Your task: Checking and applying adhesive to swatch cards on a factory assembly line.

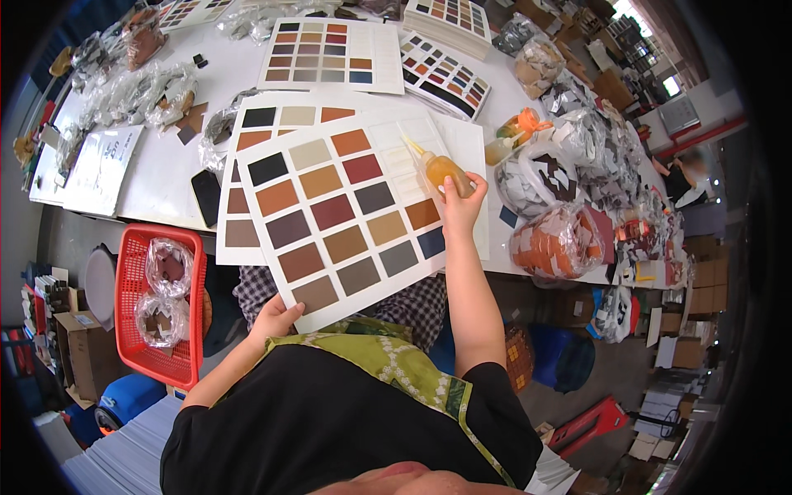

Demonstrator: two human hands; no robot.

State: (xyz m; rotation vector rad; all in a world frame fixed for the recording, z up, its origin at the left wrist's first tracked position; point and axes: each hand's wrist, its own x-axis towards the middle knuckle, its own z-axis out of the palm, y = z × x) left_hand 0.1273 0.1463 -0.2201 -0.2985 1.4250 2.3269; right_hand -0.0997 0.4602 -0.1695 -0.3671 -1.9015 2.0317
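A white sample card (347,290) with rows of coloured swatches tilts over the table's near edge. My left hand (277,318) pinches its lower left corner, thumb on top. In my right hand (464,202) is a squeeze bottle (446,172) of amber liquid, its thin yellow nozzle pointing up and left above the card's upper right part. That part shows outlined boxes without swatches. Beneath the held card lies another swatch card (240,208), partly covered. A further swatch card (330,54) rests beyond them.
Clear plastic bags of swatches, one with orange pieces (551,243), crowd the table's right side. A stack of cards (450,25) stands at the back. A dark phone (205,196) lies left. The red basket (125,305) holding bagged swatches is below the table's left edge.
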